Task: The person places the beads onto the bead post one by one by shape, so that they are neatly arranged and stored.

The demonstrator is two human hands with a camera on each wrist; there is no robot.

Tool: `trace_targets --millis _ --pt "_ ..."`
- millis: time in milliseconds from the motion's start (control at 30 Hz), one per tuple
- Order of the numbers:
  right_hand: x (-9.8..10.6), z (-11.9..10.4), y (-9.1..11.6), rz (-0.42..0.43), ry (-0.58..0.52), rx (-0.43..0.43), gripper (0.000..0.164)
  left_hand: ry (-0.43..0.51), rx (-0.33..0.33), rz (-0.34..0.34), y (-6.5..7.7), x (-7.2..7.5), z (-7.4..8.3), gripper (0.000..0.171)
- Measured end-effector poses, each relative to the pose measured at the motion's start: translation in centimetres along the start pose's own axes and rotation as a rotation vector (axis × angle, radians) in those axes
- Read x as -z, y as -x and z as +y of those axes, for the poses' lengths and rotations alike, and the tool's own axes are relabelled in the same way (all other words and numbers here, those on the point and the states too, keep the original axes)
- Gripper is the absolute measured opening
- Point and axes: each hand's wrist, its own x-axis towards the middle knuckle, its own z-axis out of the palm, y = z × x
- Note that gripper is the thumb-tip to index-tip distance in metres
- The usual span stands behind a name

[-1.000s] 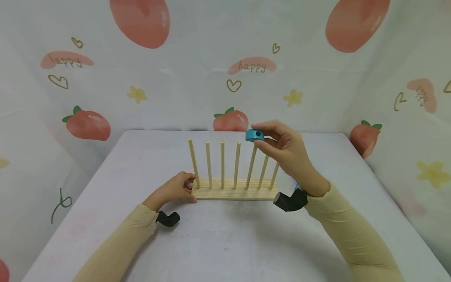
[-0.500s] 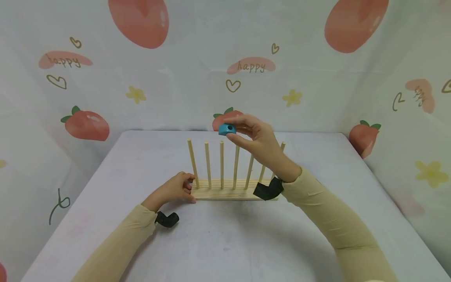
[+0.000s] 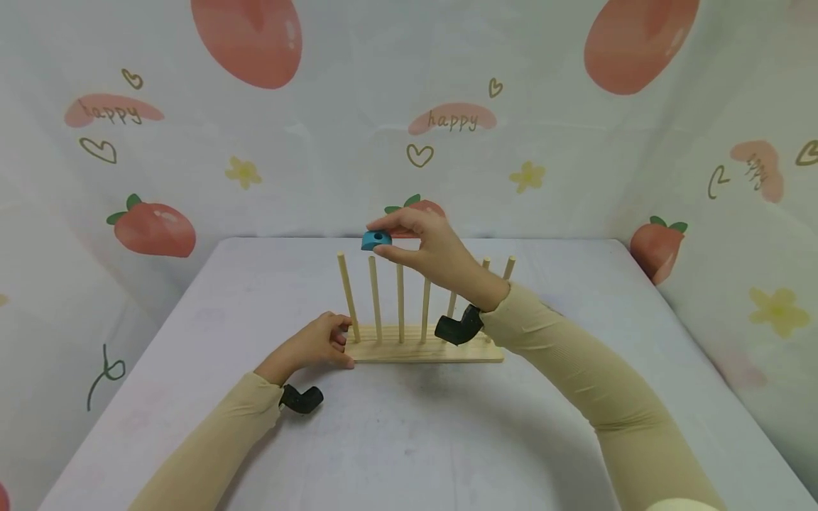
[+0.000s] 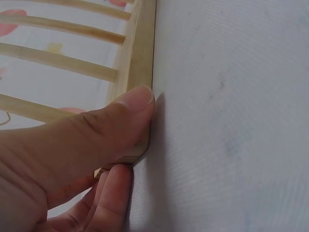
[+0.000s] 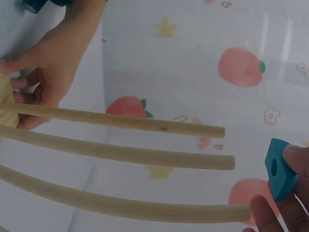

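Observation:
My right hand [image 3: 434, 245] pinches a blue block with a round hole [image 3: 376, 240] between thumb and fingertips, raised just above the tops of the pegs near the left end. In the right wrist view the blue block [image 5: 281, 169] has a flat, angled side and stands apart from the peg tips. My left hand [image 3: 316, 344] grips the left end of a wooden peg rack [image 3: 428, 351], its thumb on the front edge of the base [image 4: 140, 63] and fingers curled behind the end. Several upright wooden pegs [image 3: 347, 294] rise bare from the base.
The rack stands mid-table on a white cloth-covered table [image 3: 396, 440]. A printed cloth backdrop [image 3: 332, 106] rises behind it. Black curved mounts [image 3: 302, 399] are strapped at both wrists. My right forearm [image 3: 588, 376] crosses over the rack's right end.
My right hand has carried the blue block leftward, from above the right-hand pegs to above the second peg from the left. My left hand stays on the rack's end.

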Motion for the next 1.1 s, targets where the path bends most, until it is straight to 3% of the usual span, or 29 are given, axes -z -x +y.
trace_targets --millis 333,800,1100 --pt "-0.8 0.9 -0.1 -0.067 0.001 0.004 0.032 0.027 -0.004 0.003 0.0 0.0 0.0 0.085" --pt "-1.2 0.9 0.0 -0.08 0.061 -0.079 0.033 0.031 -0.001 -0.004 0.1 -0.1 0.2 0.085" --pt "-1.3 0.9 -0.1 -0.087 0.093 -0.079 0.032 0.024 0.006 0.0 0.0 0.0 0.1 0.084"
